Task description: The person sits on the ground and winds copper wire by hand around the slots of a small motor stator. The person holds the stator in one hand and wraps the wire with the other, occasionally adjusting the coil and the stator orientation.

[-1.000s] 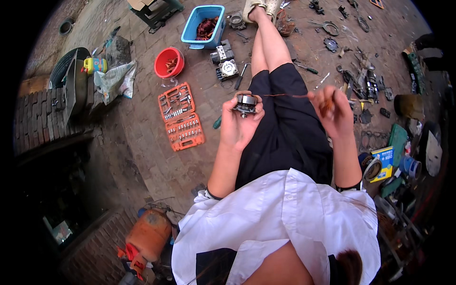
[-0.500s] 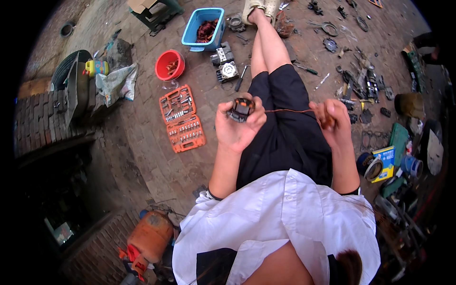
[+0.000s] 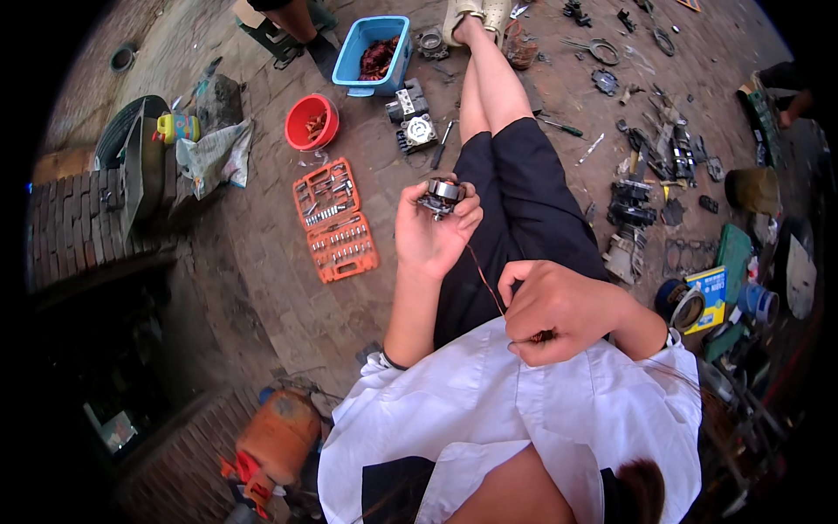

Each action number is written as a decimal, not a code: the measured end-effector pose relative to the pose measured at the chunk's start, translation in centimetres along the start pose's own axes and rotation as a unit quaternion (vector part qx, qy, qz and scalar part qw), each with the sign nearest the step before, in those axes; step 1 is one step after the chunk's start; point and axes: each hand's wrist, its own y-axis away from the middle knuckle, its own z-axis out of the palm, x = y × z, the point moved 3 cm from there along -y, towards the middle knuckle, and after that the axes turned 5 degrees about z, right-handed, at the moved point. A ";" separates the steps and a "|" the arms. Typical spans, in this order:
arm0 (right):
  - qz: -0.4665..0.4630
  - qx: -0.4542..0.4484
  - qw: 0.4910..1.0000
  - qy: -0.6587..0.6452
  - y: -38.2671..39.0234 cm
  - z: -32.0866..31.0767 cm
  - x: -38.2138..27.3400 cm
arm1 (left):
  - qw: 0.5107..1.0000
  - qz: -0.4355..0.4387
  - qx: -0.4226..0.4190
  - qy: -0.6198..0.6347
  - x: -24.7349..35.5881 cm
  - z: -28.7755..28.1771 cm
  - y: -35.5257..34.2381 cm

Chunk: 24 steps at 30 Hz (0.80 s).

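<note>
A small round metal part (image 3: 443,192), with a silvery band and a darker base, sits raised above the left edge of the wearer's lap. The left hand (image 3: 434,231) is clamped on it, palm upward, thumb on one side and fingers curled on the other. A thin copper wire (image 3: 486,284) slants down from beside that hand to the right hand (image 3: 559,314), which is closed in a fist around a small reddish-brown bundle of it — close to the belly, in front of the white shirt (image 3: 524,402).

Below the hands are black shorts (image 3: 559,214) and outstretched legs. On the brick ground to the left lies an open orange tool case (image 3: 336,218) with rows of sockets; beyond it are a red bucket (image 3: 297,112), a blue tub (image 3: 351,58) holding dark red coils, and a grey metal assembly (image 3: 412,120). To the right, dark machine parts (image 3: 679,148) lie scattered near a yellow-and-blue package (image 3: 711,301). Other people show at the edges — a leg (image 3: 295,22) at the upper left, a hand (image 3: 796,108) at the far right.
</note>
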 end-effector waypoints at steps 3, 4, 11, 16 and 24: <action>-0.014 -0.029 0.999 -0.025 -0.1 0.1 -0.3 | 0.999 -0.009 0.003 -0.040 -0.1 -0.3 0.1; -0.022 -0.035 0.999 -0.034 -0.2 0.1 -0.6 | 0.991 0.035 0.013 -0.125 -0.2 -0.4 0.0; 0.019 0.126 0.944 -0.303 -1.5 -4.7 -2.2 | 0.857 0.208 -0.002 -0.471 -1.7 0.9 0.5; 0.103 0.260 0.878 -0.388 -2.1 -6.1 -1.7 | 0.770 0.254 -0.030 -0.584 -1.4 1.3 0.1; 0.076 0.007 0.985 -0.154 -3.1 -4.5 -2.6 | 0.788 0.231 0.059 -0.567 -1.6 -0.3 -0.7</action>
